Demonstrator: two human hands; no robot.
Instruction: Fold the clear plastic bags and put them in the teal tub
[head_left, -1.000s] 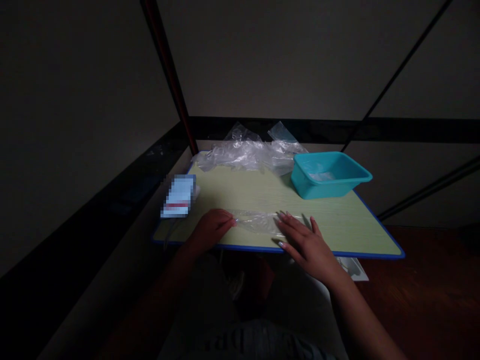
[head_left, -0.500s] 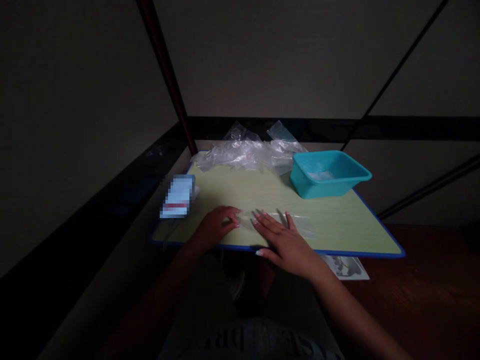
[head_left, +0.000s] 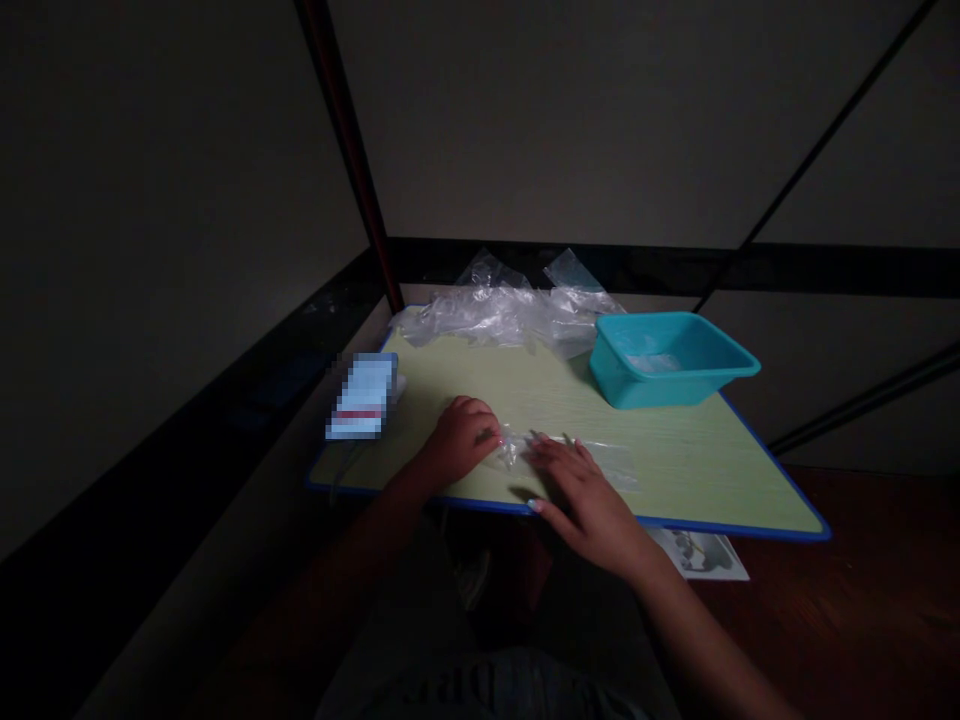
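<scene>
A clear plastic bag lies flat near the front edge of the small table. My left hand is closed, its thumb and fingers pinching the bag's left end, where the film is bunched up. On the bag's middle rests my right hand, palm down, with the fingers stretched out and the thumb spread toward the table edge. Part of the bag is hidden beneath the right hand.
Crumpled clear plastic bags are heaped along the back edge. A turquoise basin stands at the right with something pale inside. A phone with a blurred screen leans at the left, a cable near it. Walls rise behind and at the left.
My left hand has closed from a loose curl into a pinch, and the bag's left end has bunched up. My right hand stays on the bag, fingers slightly more bent. The view has shifted slightly.
</scene>
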